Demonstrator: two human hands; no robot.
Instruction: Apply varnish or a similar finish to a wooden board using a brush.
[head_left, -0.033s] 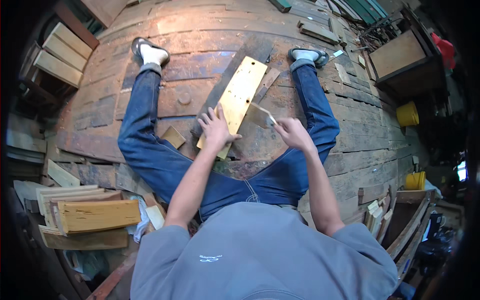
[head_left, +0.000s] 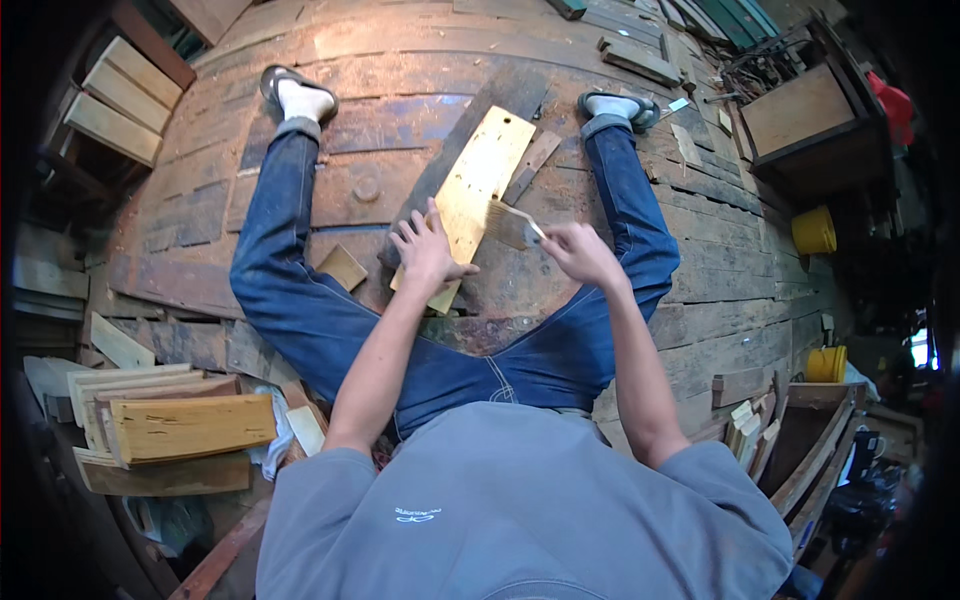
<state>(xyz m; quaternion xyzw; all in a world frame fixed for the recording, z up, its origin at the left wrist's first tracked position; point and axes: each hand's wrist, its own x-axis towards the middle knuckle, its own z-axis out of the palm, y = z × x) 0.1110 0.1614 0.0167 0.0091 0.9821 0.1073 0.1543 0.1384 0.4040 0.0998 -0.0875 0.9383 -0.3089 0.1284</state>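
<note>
A long pale-yellow wooden board [head_left: 476, 178] with a few dark holes lies at a slant on a dark, weathered plank [head_left: 432, 190] between my legs. My left hand [head_left: 430, 254] presses on its near part, fingers spread and thumb out along the surface. My right hand [head_left: 580, 252] grips the end of a brush [head_left: 512, 226] with a narrow pale back and brownish bristles. The bristles are at the board's right edge, near its middle; whether they touch it I cannot tell. A short thin wood strip [head_left: 535, 162] lies to the right of the board.
A small wood block [head_left: 342, 267] lies by my left thigh. Stacked curved boards [head_left: 190, 428] stand at the near left. A cabinet [head_left: 815, 120], yellow buckets [head_left: 815, 231] and an open wooden box [head_left: 815, 440] line the right. Sawdust is scattered over the plank floor [head_left: 700, 290].
My right hand has moved slightly left and up, bringing the brush closer to the board and turning its bristles more into view. My left hand stays on the board.
</note>
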